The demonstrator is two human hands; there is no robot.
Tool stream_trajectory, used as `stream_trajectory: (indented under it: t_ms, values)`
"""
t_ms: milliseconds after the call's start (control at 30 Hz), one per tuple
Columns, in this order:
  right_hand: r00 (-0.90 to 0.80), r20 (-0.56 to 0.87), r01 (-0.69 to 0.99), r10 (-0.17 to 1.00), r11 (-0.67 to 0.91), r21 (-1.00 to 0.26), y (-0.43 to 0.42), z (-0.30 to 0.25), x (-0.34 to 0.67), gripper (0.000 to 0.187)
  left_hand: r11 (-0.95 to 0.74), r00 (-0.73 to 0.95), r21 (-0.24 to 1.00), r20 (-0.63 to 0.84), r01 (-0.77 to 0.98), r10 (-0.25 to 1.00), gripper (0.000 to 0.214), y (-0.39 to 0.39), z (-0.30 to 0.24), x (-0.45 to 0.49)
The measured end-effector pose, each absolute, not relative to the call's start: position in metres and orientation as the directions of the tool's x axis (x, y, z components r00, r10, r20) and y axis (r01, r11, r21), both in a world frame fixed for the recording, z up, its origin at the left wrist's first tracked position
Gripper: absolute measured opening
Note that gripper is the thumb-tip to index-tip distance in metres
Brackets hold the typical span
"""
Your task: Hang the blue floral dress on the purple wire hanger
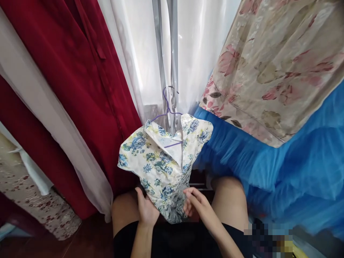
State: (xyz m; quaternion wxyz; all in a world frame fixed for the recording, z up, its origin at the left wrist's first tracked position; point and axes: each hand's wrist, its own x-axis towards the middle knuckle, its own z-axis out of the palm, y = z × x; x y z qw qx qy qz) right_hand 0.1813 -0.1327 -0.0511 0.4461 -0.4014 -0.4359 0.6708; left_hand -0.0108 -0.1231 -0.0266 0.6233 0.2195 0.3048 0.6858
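Straight ahead, the floral blouse [158, 161] and purple hanger [173, 144] block the way! Hanging red fabric [88, 89] crowds the left, blue tulle [290, 168] the right; and there's the opening, low between both forearms, over the black shorts [177, 240].

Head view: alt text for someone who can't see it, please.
A left hand and right hand flank the gathered lower part of a flowered garment on a purple hanger. Red cloth hangs at left, pale patterned cloth and blue cloth at right, white cloth behind.
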Motion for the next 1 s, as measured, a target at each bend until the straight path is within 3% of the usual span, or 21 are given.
stream_trajectory:
  t_ms: [133, 267, 433, 567, 700, 833, 933, 1000]
  values:
    - [-0.193, 0.021, -0.115, 0.981, -0.002, -0.993, -0.098, -0.036, 0.172, 0.038, -0.024, -0.298, 0.802, -0.194, -0.597, 0.935, 0.074, -0.129, -0.028, -0.009]
    - [-0.241, 0.17, -0.047, 0.956, 0.163, -0.985, -0.084, -0.021, 0.168, 0.038, 0.011, -0.346, 0.786, -0.284, -0.618, 0.894, 0.062, -0.129, -0.023, 0.008]
    - [-0.246, 0.135, -0.169, 0.96, 0.095, -0.981, -0.098, -0.018, 0.168, 0.028, -0.014, -0.338, 0.816, -0.225, -0.578, 0.914, 0.066, -0.131, -0.019, 0.009]
    - [-0.195, 0.14, -0.185, 0.971, 0.104, -0.977, -0.106, -0.017, 0.167, 0.032, 0.008, -0.306, 0.847, -0.201, -0.532, 0.931, 0.063, -0.128, -0.022, 0.005]
    - [-0.085, 0.123, -0.15, 0.989, 0.109, -0.983, -0.11, -0.015, 0.176, 0.034, -0.072, -0.487, 0.89, -0.177, -0.451, 0.855, 0.045, -0.114, -0.031, 0.002]
    - [-0.078, 0.072, -0.11, 0.994, 0.064, -0.992, -0.118, -0.015, 0.187, 0.037, -0.326, -0.746, 0.889, -0.027, -0.322, 0.665, 0.035, -0.103, -0.041, -0.01]
    - [-0.077, 0.061, -0.135, 0.995, 0.05, -0.99, -0.122, -0.014, 0.186, 0.041, -0.458, -0.844, 0.889, 0.228, -0.024, 0.486, 0.039, -0.108, -0.04, -0.015]
    - [-0.085, 0.045, -0.147, 0.995, 0.032, -0.989, -0.123, -0.011, 0.181, 0.043, -0.502, -0.796, 0.839, 0.445, 0.209, 0.411, 0.036, -0.116, -0.037, -0.01]
